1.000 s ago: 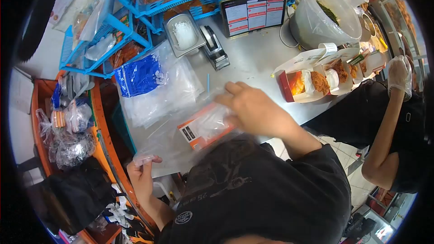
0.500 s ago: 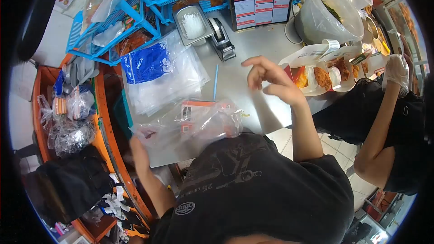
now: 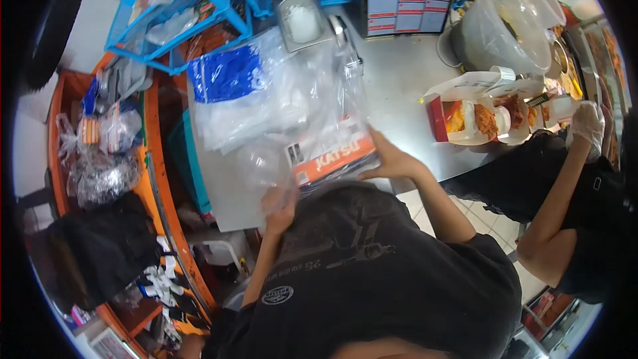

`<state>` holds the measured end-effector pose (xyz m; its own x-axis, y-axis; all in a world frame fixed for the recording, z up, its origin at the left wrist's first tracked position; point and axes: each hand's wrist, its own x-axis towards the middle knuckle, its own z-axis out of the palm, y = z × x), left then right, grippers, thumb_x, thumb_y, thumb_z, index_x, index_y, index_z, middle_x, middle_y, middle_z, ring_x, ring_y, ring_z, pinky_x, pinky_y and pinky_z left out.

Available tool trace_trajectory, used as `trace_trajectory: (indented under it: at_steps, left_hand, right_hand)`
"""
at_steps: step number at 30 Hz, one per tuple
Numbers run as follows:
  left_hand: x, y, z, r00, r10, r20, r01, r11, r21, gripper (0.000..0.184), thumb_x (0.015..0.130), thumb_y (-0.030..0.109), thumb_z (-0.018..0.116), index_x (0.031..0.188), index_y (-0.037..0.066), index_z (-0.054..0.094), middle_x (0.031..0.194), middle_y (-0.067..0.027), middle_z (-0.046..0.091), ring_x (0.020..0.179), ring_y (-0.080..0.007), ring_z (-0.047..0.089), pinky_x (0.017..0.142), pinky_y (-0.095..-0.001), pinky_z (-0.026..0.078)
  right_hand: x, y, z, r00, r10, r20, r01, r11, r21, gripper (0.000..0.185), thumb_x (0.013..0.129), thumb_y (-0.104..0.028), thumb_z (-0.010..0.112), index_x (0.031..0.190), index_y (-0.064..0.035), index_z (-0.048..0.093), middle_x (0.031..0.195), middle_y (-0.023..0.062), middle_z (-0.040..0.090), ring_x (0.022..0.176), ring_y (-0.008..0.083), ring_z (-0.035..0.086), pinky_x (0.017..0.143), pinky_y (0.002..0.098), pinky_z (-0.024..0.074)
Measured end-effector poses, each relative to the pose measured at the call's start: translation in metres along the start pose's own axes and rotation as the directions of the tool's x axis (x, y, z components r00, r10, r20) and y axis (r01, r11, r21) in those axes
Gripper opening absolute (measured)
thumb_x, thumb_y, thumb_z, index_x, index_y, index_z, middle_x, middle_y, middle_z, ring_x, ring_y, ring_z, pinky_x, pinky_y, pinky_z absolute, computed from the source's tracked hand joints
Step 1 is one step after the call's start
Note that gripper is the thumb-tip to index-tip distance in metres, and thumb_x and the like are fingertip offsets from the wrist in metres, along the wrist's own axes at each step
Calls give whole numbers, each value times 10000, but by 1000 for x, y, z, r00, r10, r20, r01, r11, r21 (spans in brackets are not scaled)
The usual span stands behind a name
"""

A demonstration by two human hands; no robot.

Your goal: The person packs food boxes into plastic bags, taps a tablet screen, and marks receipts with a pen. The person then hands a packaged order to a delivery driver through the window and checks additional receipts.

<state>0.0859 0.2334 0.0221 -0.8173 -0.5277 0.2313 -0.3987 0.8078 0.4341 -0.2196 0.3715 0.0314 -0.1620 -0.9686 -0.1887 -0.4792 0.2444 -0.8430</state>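
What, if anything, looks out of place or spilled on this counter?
One thing: crumpled clear plastic film sprawls from the KATSU box across to the tape dispenser, partly covering it, which looks untidy. I see no clear spill.

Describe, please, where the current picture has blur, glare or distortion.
Head view: motion blur softens the left hand and clear plastic beside it; head view: glare streaks the stacked plastic bags; head view: lens distortion bows the orange cabinet edge.
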Motion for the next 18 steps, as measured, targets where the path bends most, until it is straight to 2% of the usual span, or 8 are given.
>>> trace_trajectory:
  at_steps: [2, 4, 7, 12, 13, 15, 17, 18]
  left_hand:
    - [-7, -5, 10, 931, -336, 143, 353, 730, -584, 319, 830, 49, 640, 1134, -15, 569, 976, -80, 633, 900, -139, 582, 751, -298, 468]
    - [8, 4, 12, 835, -498, 236, 450, 370, -813, 242, 834, 58, 643, 1058, -1, 571, 894, -53, 617, 830, -123, 570, 692, -284, 460]
    - [33, 21, 13, 739, -631, 238, 431, 170, -886, 115, 831, 93, 662, 896, 15, 608, 788, -17, 586, 725, -111, 553, 589, -269, 438]
    - [58, 28, 0, 624, -671, 402, 542, 1, -840, 144, 825, 119, 680, 905, 24, 607, 815, -17, 594, 770, -87, 556, 603, -241, 431]
    - [61, 33, -6, 646, -686, 334, 468, 10, -884, 144, 821, 114, 679, 909, 24, 609, 819, -22, 601, 787, -96, 561, 610, -242, 436]
    - [65, 43, -20, 673, -714, 196, 314, 35, -949, 146, 812, 103, 676, 917, 25, 613, 829, -30, 614, 822, -113, 569, 625, -243, 445]
    - [65, 38, -49, 917, -335, -219, 200, 857, -474, 176, 793, 91, 680, 939, 18, 612, 867, -42, 619, 850, -128, 568, 655, -250, 450]
    - [66, 38, -63, 971, -27, -239, 19, 999, -36, 193, 784, 85, 682, 950, 15, 612, 887, -48, 622, 864, -136, 568, 669, -254, 453]
  right_hand:
    - [2, -11, -11, 993, 100, 66, -104, 993, 60, 1188, 629, -399, 823, 1451, 41, 87, 1408, 293, 288, 1318, 379, 313, 1104, 401, 260]
    - [4, -7, -15, 985, 127, 114, -131, 991, 24, 1164, 632, -424, 816, 1452, 31, 127, 1429, 277, 283, 1327, 397, 289, 1108, 424, 252]
    - [3, -2, -6, 989, 98, 113, -106, 993, 58, 1109, 634, -434, 810, 1445, 8, 196, 1420, 250, 322, 1307, 422, 304, 1091, 432, 282]
    - [-2, -18, -23, 920, 229, 318, -91, 914, -395, 1095, 595, -463, 822, 1421, -3, 269, 1409, 235, 351, 1280, 441, 321, 1090, 473, 267]
    - [-3, -29, -36, 897, 273, 347, -101, 892, -441, 1099, 587, -470, 823, 1417, 0, 277, 1407, 237, 352, 1273, 442, 326, 1088, 484, 265]
    - [-4, -44, -50, 989, 16, 146, 15, 978, -207, 1115, 553, -423, 855, 1416, -5, 287, 1388, 220, 375, 1244, 386, 382, 1047, 481, 306]
    - [-1, -65, -55, 953, -258, -158, 269, 962, 55, 1105, 552, -384, 865, 1418, -9, 290, 1366, 204, 398, 1213, 345, 418, 1018, 450, 340]
    - [3, -85, -55, 921, -295, -254, 317, 947, 50, 1076, 566, -344, 861, 1419, -12, 295, 1352, 194, 408, 1203, 322, 421, 1009, 435, 345]
